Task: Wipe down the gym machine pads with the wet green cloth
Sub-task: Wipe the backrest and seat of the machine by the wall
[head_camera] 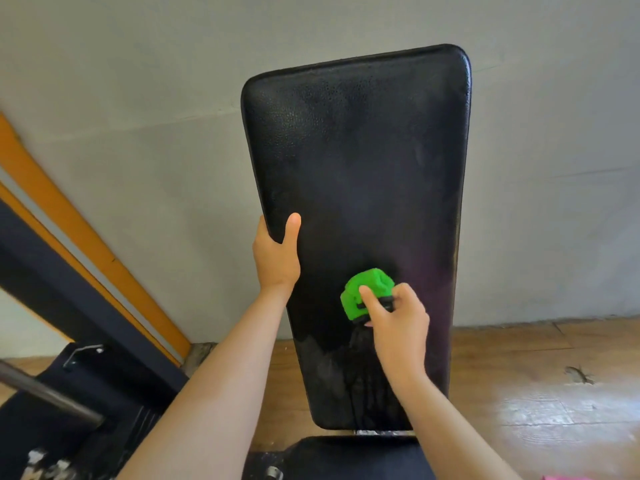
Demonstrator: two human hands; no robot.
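cloth: green cloth (367, 289), bunched into a wad, pressed on the lower-middle face of the back pad (363, 161), slightly right of centre.
right hand: right hand (398, 323) grips the wad, thumb on top, other fingers (407, 296) curled round it. Bunching likely puts the pressure on one small patch.
pad: black, upright, leaning back toward the wall (138, 98). Darker glossy streaks below the cloth look like wet runs. The upper part shows a grained sheen; can't tell if it's wiped.
left hand: left hand (277, 258) grips the pad's left edge, thumb (292, 226) flat on the front face, the rest wrapped behind, out of view. Probably braces the pad against the wiping push.
progress: judged mid-job on this pad; the seat pad (346, 455) below shows no wet marks.
surroundings: orange frame (52, 202) and steel bar (45, 393) to the left, well apart from both hands; wooden floor (519, 375) to the right.
containers: none in view, no bucket or bottle. Water source for the cloth not visible.
risk: runs may drip off the pad's bottom edge onto the seat.
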